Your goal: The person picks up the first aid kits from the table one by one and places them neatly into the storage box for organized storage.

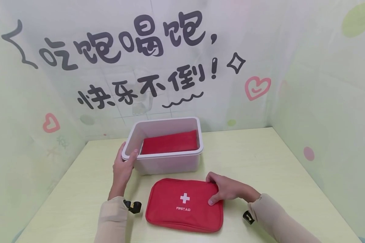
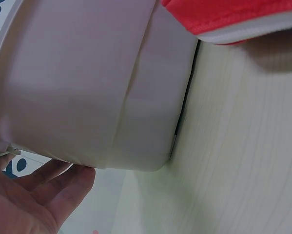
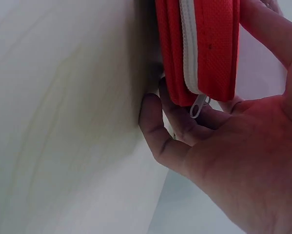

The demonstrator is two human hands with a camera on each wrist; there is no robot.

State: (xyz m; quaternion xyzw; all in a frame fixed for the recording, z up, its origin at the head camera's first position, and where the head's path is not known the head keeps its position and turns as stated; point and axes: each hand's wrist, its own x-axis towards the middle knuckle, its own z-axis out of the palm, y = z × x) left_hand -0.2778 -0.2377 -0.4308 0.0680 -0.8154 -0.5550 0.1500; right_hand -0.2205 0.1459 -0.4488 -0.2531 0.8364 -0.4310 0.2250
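Observation:
A white plastic bin (image 1: 167,162) stands on the pale table (image 1: 261,162) with a red folded item (image 1: 170,142) lying inside. My left hand (image 1: 126,158) grips the bin's front-left corner, thumb hooked over the rim and fingers on the outer wall. In the left wrist view the bin wall (image 2: 87,83) fills the frame, with my left hand (image 2: 33,200) beside it. A red first aid pouch (image 1: 182,204) with a white cross lies flat in front of the bin. My right hand (image 1: 214,189) pinches its right edge. In the right wrist view the fingers (image 3: 160,117) curl under the pouch (image 3: 204,48) near its zipper pull (image 3: 199,105).
Printed backdrop walls (image 1: 322,84) enclose the table at the back and on both sides. Bare tabletop lies to the right of the bin and pouch and along the left edge (image 1: 64,189).

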